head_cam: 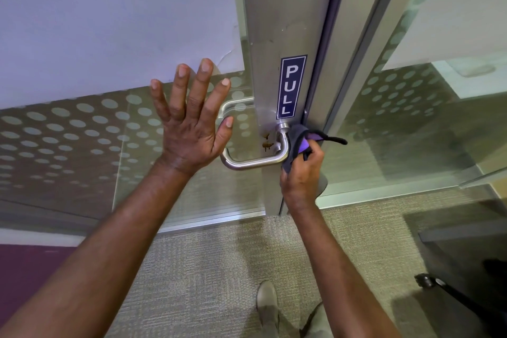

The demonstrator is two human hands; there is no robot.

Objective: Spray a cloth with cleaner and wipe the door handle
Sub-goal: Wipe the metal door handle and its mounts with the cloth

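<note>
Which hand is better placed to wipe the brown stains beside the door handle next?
Probably the right hand: it holds the cloth against the door handle, close to the brown stains. The left hand is open and empty.

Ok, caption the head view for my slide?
Right hand presses cloth on door handle; left hand open against the glass.

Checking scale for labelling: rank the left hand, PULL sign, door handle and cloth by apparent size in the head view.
1. left hand, spread and nearest the camera, which inflates it
2. door handle
3. PULL sign and cloth: too close to rank, the cloth being bunched in the right hand
</note>
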